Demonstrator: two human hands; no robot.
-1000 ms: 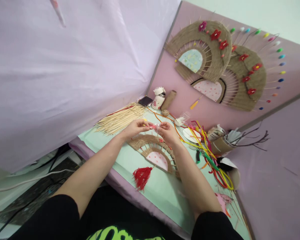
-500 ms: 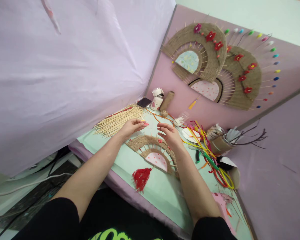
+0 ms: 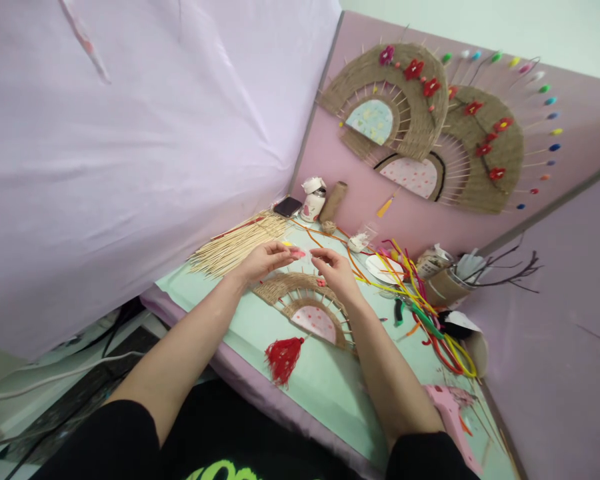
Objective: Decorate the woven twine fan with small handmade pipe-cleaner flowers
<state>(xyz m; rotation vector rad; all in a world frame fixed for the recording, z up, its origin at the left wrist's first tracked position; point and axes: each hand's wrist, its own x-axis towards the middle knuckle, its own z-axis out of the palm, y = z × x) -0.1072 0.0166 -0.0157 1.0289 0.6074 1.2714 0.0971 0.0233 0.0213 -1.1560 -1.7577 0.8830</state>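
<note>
Bare forearms run from the left hand [image 3: 266,259] and right hand [image 3: 338,271] back to short black sleeves, the left sleeve [image 3: 105,440] lower left of the red tassel [image 3: 284,358], the right sleeve [image 3: 430,457] lower right of it. Straight below the tassel, the black shirt [image 3: 250,427] bears a bright green print [image 3: 220,469].

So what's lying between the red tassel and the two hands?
The half-woven twine fan, flat on the green mat, as the head view shows. The left hand pinches a small pink piece above its far edge.
</note>
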